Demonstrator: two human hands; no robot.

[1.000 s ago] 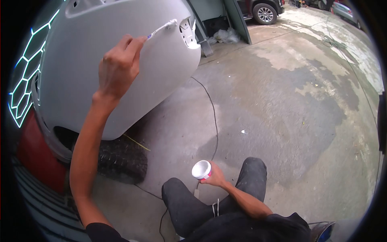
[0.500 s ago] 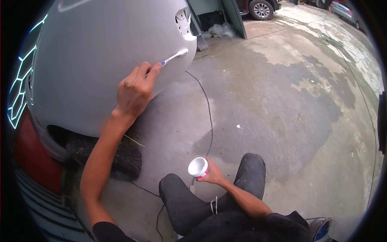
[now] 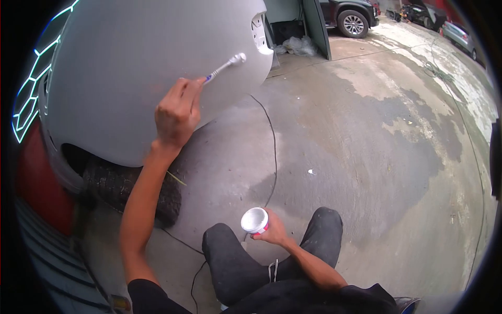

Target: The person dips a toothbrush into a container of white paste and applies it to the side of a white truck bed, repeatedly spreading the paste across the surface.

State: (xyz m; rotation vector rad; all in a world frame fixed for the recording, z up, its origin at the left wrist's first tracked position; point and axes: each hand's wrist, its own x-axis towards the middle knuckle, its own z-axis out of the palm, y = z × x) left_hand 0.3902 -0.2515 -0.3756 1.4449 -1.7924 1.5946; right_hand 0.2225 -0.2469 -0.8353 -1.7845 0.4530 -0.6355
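My left hand (image 3: 179, 111) is closed round the handle of a white and blue toothbrush (image 3: 224, 67). Its head carries a clump of white stuff and overlaps a large matte grey car body panel (image 3: 130, 68), close to the cut-out at the panel's right end. Down between my knees, my right hand (image 3: 273, 229) grips a small white tub (image 3: 255, 220) with a pink-red label. The tub's top is open, and whitish material coats its inside.
A dark tyre (image 3: 130, 188) lies under the panel's lower edge. A black cable (image 3: 273, 141) runs along the concrete floor (image 3: 355, 157). Behind stand a grey board (image 3: 318, 29), crumpled clear plastic (image 3: 299, 46) and a parked dark car (image 3: 351, 18).
The view has shifted a little, so the panel sits higher and farther right. The toothbrush head has moved slightly up and left relative to the panel. Both hands keep their hold.
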